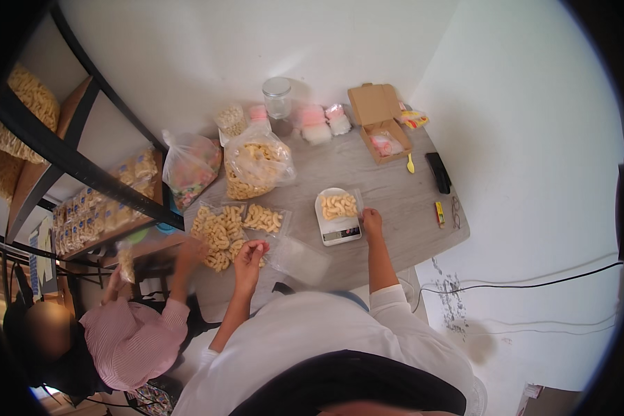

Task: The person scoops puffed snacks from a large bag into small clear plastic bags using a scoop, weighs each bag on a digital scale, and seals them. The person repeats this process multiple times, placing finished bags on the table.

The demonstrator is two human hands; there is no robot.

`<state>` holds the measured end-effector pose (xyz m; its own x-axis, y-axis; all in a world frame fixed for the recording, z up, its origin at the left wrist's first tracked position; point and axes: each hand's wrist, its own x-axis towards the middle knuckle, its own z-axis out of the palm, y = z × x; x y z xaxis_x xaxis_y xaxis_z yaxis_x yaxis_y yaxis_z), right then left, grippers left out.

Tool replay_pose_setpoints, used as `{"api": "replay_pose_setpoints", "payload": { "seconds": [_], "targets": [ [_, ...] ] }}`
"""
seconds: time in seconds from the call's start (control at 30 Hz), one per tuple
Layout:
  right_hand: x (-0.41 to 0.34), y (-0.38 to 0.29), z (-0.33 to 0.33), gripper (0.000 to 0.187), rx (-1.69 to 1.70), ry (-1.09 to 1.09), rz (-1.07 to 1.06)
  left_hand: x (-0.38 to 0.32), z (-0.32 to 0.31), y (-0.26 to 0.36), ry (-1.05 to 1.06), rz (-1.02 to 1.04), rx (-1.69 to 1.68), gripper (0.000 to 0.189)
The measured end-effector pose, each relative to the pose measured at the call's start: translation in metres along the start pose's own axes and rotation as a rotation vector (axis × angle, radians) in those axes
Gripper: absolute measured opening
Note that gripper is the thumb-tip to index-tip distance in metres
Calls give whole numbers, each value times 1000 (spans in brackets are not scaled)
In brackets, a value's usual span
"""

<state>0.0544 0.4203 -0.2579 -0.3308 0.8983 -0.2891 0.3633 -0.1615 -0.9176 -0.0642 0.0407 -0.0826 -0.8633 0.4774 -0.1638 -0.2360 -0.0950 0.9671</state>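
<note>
A clear plastic bag of curved puffed snacks lies on a white digital kitchen scale. At the bag's right edge is my right hand, its fingers closed at the plastic; whether they grip it I cannot tell. My left hand is raised beside the pile of filled snack bags, thumb and fingertips together; whether anything small is between them does not show. Right of that pile lies another filled bag. Flat, transparent plastic bags lie between my left hand and the scale.
A co-worker sits at left, holding a snack packet, one blurred hand near the pile. Behind stand a large snack bag, a glass jar and an open cardboard box. A black phone lies right; shelving stands left.
</note>
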Motion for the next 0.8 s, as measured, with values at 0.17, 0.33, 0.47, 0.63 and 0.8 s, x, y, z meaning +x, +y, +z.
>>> {"api": "replay_pose_setpoints", "payload": {
  "seconds": [0.17, 0.33, 0.47, 0.63, 0.8],
  "targets": [
    [-20, -42, 4, 22, 15, -82, -123, -2, 2, 0, -16, 17, 29, 16],
    [-65, -123, -1, 14, -78, -299, -423, 1, 13, 5, -128, 33, 108, 16],
    [-116, -187, -9, 17, -231, -643, -425, 11, 30, 22, -238, 72, 303, 35],
    [-160, -233, -3, 12, -213, -979, -502, 26, 44, 57, -472, 117, 431, 66],
    [-182, -258, 1, 12, -158, -1123, -587, 31, 39, 78, -813, -221, -126, 101]
  ]
}}
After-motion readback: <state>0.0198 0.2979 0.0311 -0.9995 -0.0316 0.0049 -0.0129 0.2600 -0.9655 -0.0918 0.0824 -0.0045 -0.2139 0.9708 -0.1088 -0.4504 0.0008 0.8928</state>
